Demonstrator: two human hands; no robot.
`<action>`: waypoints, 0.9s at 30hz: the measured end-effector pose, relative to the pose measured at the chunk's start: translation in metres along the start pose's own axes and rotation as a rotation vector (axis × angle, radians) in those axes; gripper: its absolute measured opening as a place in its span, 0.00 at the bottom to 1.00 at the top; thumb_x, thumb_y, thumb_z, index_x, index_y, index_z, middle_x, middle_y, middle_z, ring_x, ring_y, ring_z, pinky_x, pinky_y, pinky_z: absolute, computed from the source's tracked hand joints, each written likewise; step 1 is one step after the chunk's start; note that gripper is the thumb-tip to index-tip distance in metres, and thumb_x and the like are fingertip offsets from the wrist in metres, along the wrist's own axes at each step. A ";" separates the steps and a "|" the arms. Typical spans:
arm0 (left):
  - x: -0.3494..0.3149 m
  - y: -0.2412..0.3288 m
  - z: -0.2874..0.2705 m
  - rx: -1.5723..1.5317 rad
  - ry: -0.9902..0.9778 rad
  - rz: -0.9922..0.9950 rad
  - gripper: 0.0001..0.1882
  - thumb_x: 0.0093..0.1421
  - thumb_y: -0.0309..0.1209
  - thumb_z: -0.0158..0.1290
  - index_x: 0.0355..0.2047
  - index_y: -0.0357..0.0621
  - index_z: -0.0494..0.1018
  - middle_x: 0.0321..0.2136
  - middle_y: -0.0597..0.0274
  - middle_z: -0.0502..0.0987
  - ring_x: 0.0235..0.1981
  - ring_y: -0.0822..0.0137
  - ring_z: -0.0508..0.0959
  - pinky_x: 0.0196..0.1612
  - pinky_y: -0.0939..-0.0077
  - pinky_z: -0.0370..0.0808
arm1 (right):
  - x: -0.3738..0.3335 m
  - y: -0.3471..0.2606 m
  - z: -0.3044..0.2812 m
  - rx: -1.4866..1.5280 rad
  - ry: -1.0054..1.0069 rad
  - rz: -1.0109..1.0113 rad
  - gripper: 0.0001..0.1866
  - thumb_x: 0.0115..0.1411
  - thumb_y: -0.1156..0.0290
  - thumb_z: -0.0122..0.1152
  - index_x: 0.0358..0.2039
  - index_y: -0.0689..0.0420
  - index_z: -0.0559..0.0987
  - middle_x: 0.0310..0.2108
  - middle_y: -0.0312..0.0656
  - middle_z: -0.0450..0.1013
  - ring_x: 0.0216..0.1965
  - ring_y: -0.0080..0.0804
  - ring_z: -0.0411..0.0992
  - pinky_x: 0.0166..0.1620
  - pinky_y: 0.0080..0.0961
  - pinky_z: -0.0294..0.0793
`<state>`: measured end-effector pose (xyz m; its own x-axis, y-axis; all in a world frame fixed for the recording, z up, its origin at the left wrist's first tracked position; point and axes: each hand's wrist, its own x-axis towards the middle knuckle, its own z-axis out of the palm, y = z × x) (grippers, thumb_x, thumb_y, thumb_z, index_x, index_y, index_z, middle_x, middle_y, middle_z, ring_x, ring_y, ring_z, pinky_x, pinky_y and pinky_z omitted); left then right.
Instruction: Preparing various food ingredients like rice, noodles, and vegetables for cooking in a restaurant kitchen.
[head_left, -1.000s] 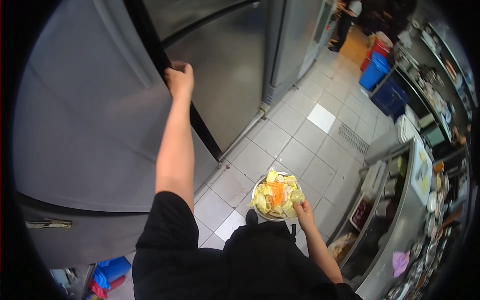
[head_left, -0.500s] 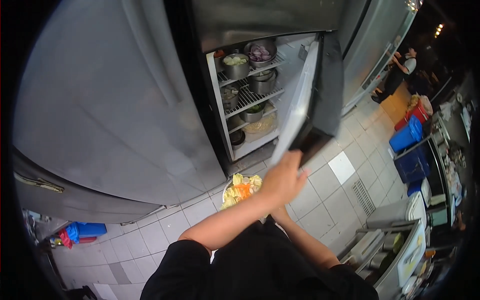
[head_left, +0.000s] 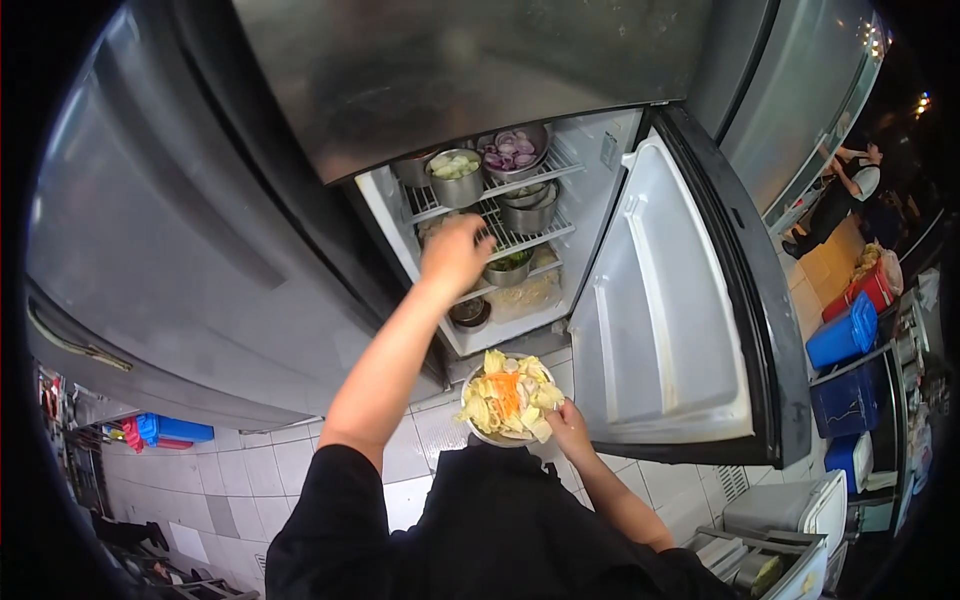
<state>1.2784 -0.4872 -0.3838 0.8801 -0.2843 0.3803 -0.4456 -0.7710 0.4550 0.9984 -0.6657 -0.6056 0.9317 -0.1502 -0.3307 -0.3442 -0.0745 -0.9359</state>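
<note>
My left hand (head_left: 457,255) reaches into the open refrigerator (head_left: 505,325) at the middle wire shelf, fingers apart, with nothing visible in them. Part of a metal pot shows behind that hand. My right hand (head_left: 571,432) grips the rim of a round bowl (head_left: 487,437) in front of my body. Cut cabbage leaves (head_left: 487,385), orange carrot strips (head_left: 507,392) and other pale pieces fill this bowl. On the top shelf stand a metal pot (head_left: 457,190) of pale chopped vegetable and a pan of sliced red onion (head_left: 510,150).
The refrigerator door (head_left: 665,320) stands wide to the right. Lower inside are a pot with greens (head_left: 508,274) and a pale bagged food (head_left: 527,296). Steel cabinet doors (head_left: 180,250) rise on the left. Blue bins (head_left: 843,335) and a person (head_left: 842,195) are farther right.
My left hand has let go of the refrigerator door, which has swung wider, and moved to the shelves. The bowl in my right hand is now in fuller view.
</note>
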 end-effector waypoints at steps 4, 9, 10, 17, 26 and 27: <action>0.084 -0.033 0.006 0.532 -0.118 -0.038 0.26 0.53 0.44 0.56 0.51 0.50 0.71 0.45 0.54 0.76 0.50 0.55 0.74 0.52 0.57 0.67 | 0.005 0.007 -0.022 0.064 0.052 0.066 0.13 0.60 0.73 0.52 0.45 0.63 0.72 0.35 0.36 0.73 0.34 0.20 0.69 0.38 0.20 0.70; 0.124 -0.065 0.031 0.557 -0.494 -0.053 0.27 0.53 0.45 0.57 0.52 0.51 0.71 0.51 0.54 0.73 0.54 0.54 0.71 0.55 0.58 0.66 | 0.019 0.014 -0.048 0.050 0.148 0.082 0.14 0.60 0.73 0.52 0.47 0.63 0.72 0.38 0.38 0.73 0.36 0.20 0.70 0.40 0.18 0.70; 0.127 -0.070 0.033 0.524 -0.431 -0.030 0.27 0.53 0.45 0.57 0.52 0.51 0.70 0.51 0.54 0.73 0.54 0.54 0.71 0.55 0.59 0.67 | 0.024 0.001 -0.050 0.159 0.154 0.085 0.14 0.60 0.73 0.52 0.46 0.64 0.71 0.38 0.38 0.73 0.36 0.21 0.70 0.40 0.18 0.70; 0.137 -0.069 0.033 0.505 -0.345 -0.069 0.25 0.53 0.45 0.58 0.51 0.53 0.71 0.51 0.53 0.73 0.53 0.53 0.72 0.52 0.60 0.69 | 0.065 -0.031 -0.071 0.205 0.277 0.061 0.12 0.58 0.73 0.53 0.42 0.64 0.73 0.33 0.37 0.73 0.34 0.21 0.68 0.37 0.20 0.68; 0.132 -0.067 0.030 0.498 -0.280 -0.168 0.23 0.53 0.49 0.56 0.40 0.45 0.75 0.34 0.51 0.80 0.41 0.51 0.78 0.45 0.58 0.73 | 0.118 -0.052 -0.089 0.122 0.205 -0.010 0.08 0.57 0.71 0.55 0.34 0.62 0.72 0.26 0.34 0.68 0.27 0.19 0.64 0.32 0.20 0.65; 0.132 -0.069 0.028 0.502 -0.280 -0.181 0.23 0.53 0.49 0.56 0.40 0.45 0.75 0.34 0.51 0.80 0.41 0.51 0.78 0.45 0.58 0.73 | 0.123 -0.055 -0.089 0.140 0.194 -0.032 0.08 0.57 0.71 0.55 0.34 0.62 0.72 0.26 0.34 0.68 0.27 0.19 0.64 0.32 0.20 0.65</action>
<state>1.4297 -0.4872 -0.3874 0.9748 -0.2104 0.0745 -0.2131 -0.9765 0.0310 1.1216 -0.7675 -0.5836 0.8976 -0.3375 -0.2834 -0.2827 0.0526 -0.9578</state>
